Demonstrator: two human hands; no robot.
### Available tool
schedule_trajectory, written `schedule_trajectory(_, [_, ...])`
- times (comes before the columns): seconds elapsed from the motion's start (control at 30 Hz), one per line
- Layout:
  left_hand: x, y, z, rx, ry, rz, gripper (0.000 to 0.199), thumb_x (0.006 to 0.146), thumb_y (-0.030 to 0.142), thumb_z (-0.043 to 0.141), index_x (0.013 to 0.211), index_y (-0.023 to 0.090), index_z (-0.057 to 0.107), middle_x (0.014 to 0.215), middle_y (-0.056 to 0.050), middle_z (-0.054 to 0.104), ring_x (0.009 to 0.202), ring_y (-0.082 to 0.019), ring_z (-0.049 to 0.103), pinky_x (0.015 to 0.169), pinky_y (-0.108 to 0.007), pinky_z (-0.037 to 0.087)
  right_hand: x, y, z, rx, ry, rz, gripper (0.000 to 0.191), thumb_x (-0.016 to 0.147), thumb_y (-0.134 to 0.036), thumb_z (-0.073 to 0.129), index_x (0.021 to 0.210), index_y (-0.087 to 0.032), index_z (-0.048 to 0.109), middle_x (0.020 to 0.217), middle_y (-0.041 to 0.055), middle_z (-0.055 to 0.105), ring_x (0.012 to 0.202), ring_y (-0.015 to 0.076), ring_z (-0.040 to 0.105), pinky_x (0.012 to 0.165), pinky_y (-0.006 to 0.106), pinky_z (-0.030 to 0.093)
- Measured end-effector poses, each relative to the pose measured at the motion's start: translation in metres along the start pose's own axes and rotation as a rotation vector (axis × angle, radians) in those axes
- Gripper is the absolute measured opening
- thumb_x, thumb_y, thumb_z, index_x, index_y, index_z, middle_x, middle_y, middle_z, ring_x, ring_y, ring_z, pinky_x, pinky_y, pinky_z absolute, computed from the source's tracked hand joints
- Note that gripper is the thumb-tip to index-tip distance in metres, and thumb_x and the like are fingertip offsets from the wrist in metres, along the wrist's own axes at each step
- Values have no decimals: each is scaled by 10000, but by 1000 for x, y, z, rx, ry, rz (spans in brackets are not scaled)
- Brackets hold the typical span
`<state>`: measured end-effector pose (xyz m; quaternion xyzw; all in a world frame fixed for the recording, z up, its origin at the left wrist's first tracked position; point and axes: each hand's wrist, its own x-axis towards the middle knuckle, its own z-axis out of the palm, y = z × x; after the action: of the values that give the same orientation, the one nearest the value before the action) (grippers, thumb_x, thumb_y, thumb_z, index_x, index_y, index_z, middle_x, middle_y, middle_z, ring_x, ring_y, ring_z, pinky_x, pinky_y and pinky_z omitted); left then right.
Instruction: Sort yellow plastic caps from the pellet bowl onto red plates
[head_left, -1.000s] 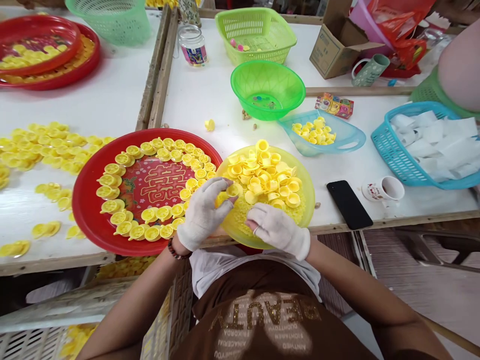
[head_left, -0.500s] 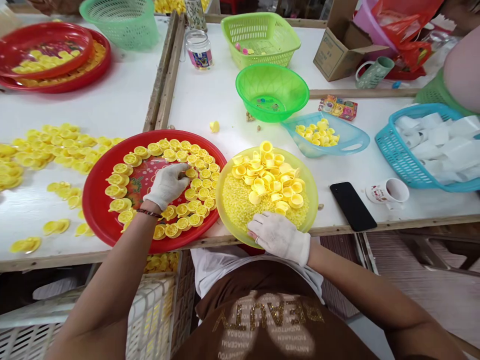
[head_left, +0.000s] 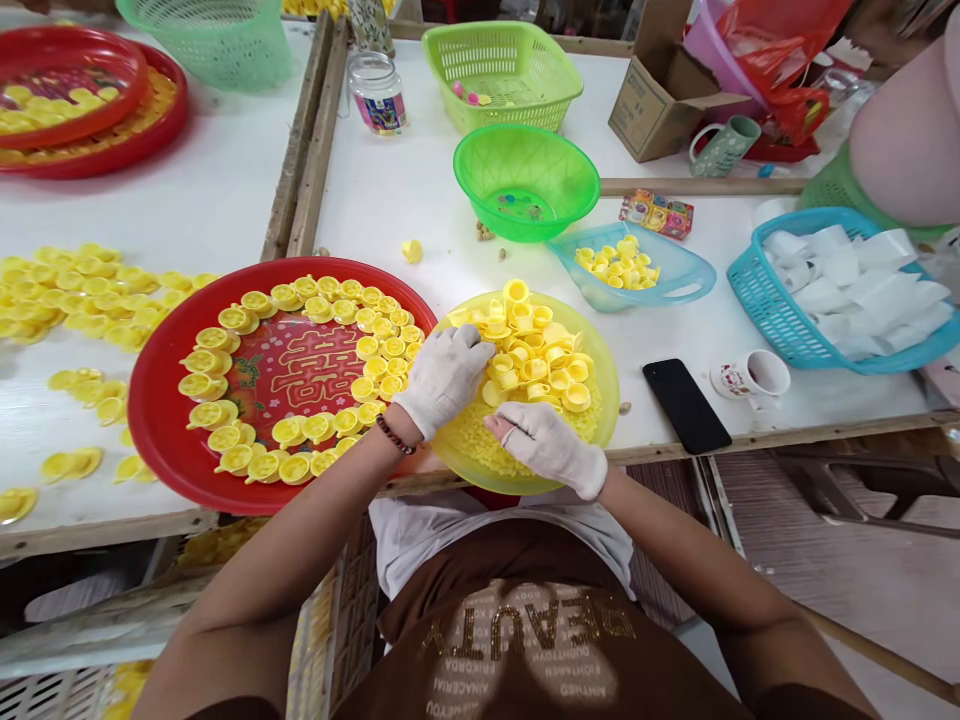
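Note:
My left hand (head_left: 452, 375), in a white glove with bare fingertips, reaches over the left side of a yellow bowl (head_left: 609, 400). Its fingers curl down at the edge of a heap of small yellow cups (head_left: 536, 350); what they grip is hidden. Below the heap, my right hand (head_left: 553, 447), gloved alike, has thumb and fingers pressed together over tiny yellow beads (head_left: 480, 440); anything between them is too small to name. At left, a red tray (head_left: 161, 400) holds curved rows of small yellow cups with patterned round tops (head_left: 204, 387).
More yellow pieces (head_left: 90, 290) lie loose at left. Behind the bowl stand a green bowl (head_left: 526, 180) and a blue scoop (head_left: 679, 283) of yellow cups. A black phone (head_left: 685, 405), a mug (head_left: 750, 377) and a blue basket (head_left: 787, 310) of white pieces are at right.
My left hand has moved right, from the red tray to the cups in the yellow bowl. My right hand has closed its fingers over the beads. The view has shifted slightly.

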<state>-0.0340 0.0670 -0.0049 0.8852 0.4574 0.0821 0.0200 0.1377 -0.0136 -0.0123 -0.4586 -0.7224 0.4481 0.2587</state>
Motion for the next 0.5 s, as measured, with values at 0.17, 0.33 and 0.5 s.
schedule_trajectory(0.17, [-25,-5,-9,-48,48,26,229,950,190,459,917,189,686,940,-98,621,852,-226,560,748,-376,438,-2,-3,-6,501,105,152,453,977,-534,507,653,-221,454,570,-52,423,496,95,386,497,265,317])
schedule_trajectory(0.33, [-61,-11,-6,-160,64,-7,202,957,236,473,960,204,672,978,-79,643,852,-208,589,769,-355,468,7,-5,-9,896,164,236,445,906,-582,613,672,-218,508,556,-58,430,431,75,361,412,236,267])
schedule_trajectory(0.5, [-66,-7,1,-167,191,-147,364,906,471,608,1121,178,617,1073,-111,640,957,-261,613,827,-389,493,20,-12,-16,1019,240,252,451,880,-590,654,679,-211,514,526,-65,408,424,63,340,401,211,258])
